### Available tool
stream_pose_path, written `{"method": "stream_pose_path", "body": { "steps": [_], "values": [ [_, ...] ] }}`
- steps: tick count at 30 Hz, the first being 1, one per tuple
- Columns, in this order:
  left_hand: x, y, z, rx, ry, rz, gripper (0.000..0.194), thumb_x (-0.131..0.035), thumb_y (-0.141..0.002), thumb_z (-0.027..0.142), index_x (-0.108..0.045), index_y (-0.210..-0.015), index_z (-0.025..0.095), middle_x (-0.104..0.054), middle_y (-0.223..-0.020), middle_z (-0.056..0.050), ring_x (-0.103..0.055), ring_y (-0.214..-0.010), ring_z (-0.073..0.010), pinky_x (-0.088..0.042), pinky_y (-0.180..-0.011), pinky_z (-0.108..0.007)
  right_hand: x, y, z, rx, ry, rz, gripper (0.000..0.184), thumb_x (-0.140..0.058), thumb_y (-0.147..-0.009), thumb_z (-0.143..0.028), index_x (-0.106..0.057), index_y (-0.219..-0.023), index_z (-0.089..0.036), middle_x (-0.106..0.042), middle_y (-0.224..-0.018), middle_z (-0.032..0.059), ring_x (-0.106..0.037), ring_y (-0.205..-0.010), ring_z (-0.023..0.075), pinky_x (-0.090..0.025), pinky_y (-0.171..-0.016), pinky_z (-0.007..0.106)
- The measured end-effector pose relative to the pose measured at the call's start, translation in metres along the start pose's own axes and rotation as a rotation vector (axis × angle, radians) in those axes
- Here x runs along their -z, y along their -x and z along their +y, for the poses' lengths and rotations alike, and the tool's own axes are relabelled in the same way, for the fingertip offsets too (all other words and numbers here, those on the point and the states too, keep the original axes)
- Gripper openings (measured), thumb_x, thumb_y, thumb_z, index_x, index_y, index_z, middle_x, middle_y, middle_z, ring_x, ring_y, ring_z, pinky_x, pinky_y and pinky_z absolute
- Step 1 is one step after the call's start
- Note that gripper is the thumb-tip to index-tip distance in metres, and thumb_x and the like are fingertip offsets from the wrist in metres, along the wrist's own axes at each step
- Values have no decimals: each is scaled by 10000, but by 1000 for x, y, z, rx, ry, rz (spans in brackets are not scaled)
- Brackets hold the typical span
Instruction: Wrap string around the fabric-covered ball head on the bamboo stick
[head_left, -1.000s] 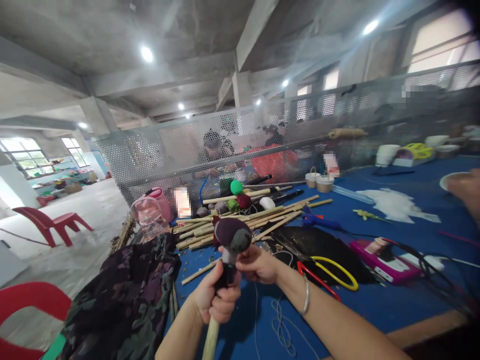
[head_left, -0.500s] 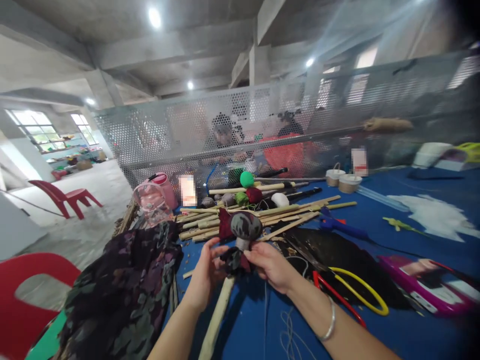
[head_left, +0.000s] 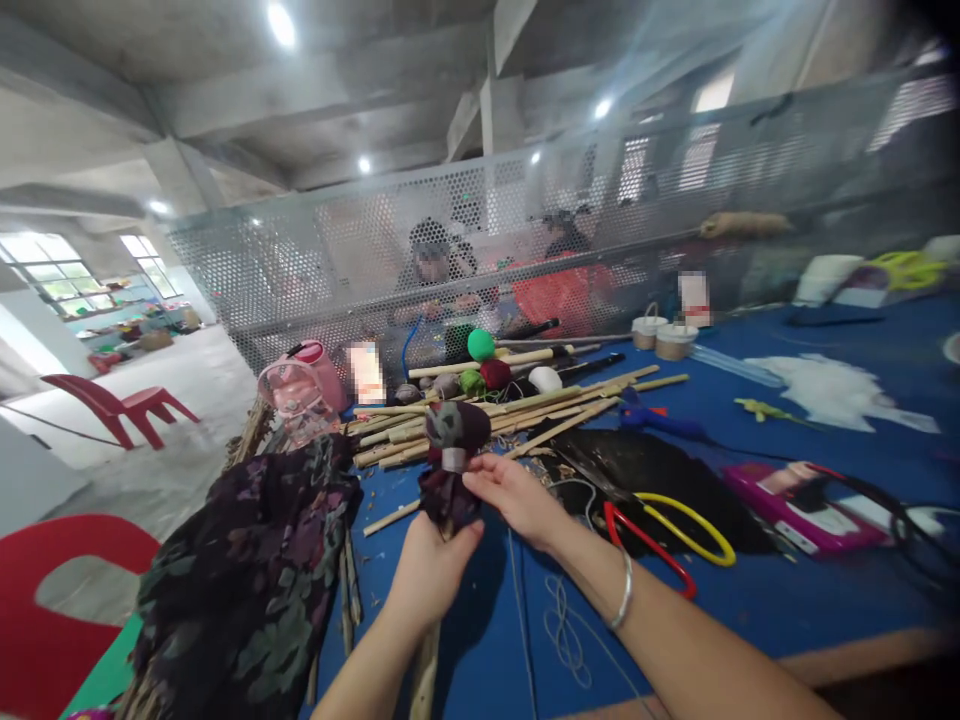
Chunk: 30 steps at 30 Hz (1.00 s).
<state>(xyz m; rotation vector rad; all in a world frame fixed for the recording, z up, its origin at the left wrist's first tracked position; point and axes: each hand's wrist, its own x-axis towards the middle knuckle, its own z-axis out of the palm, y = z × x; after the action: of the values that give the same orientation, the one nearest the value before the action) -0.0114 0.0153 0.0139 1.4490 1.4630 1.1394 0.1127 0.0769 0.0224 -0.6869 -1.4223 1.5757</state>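
Note:
A wooden stick [head_left: 426, 665] stands tilted in front of me, its top wrapped in dark patterned cloth that forms a round head [head_left: 459, 428]. Below the head, a grey band [head_left: 453, 460] circles the cloth, and loose cloth [head_left: 442, 495] hangs under it. My left hand [head_left: 435, 565] is closed around the stick just beneath this loose cloth. At the right side, my right hand [head_left: 517, 500] pinches the cloth just under the band; its fingertips are partly hidden. Grey string [head_left: 566, 630] lies in loops on the blue table below my right forearm.
Wooden sticks [head_left: 390, 435] lie behind the head, near yarn balls [head_left: 495, 375]. Dark floral cloth [head_left: 247, 570] is on the left. Right are red-and-yellow-handled scissors [head_left: 686, 530], black cloth [head_left: 637, 470], a blue glue gun [head_left: 660, 420] and a purple device [head_left: 795, 515]. A perforated screen [head_left: 337, 270] stands behind.
My left hand has gone from loosely touching the cloth to closing around the stick below it. The wrapped head has turned and shifted slightly left; my right hand stays beside the band.

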Motion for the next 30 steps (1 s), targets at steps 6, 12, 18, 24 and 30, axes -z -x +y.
{"method": "stream_pose_path", "body": {
  "steps": [6,12,18,24,30],
  "values": [
    [4,9,3,113,133,-46,305,-520,-755,458,-384,-670,198,-318,-446,93,-263,-336,-42,-223,-337,-170,6,7,-11,34,21,44,293,-688,-626,-367,-500,-590,-145,-375,-446,-80,-273,-378,36,-178,-378,198],
    [9,35,6,175,294,-62,434,-542,-698,560,-307,-608,207,-275,-426,101,-217,-313,-28,-179,-291,-155,4,11,-11,-89,-210,-128,311,-737,-573,-310,-468,-606,-158,-314,-394,-112,-187,-303,10,-70,-316,181],
    [11,48,8,225,472,-359,534,-620,-607,600,-300,-497,187,-229,-365,100,-174,-280,-2,-155,-274,-144,1,13,-6,-64,-383,-198,343,-794,-479,-243,-509,-642,-146,-403,-453,-99,-199,-312,-10,-89,-314,161],
    [-10,41,-9,384,930,-867,602,-642,-584,583,-212,-431,190,-88,-367,122,-26,-258,25,-41,-231,-128,11,15,4,-105,-427,-429,310,-746,-581,-316,-592,-771,-124,-305,-425,-101,-171,-340,1,-96,-340,157],
    [24,33,-3,203,806,-361,430,-694,-600,477,-537,-861,173,-567,-732,-16,-546,-585,-111,-431,-498,-205,9,14,0,-167,-422,-377,304,-758,-559,-283,-584,-733,-105,-334,-422,-95,-185,-341,1,-88,-344,164]
  ]
}}
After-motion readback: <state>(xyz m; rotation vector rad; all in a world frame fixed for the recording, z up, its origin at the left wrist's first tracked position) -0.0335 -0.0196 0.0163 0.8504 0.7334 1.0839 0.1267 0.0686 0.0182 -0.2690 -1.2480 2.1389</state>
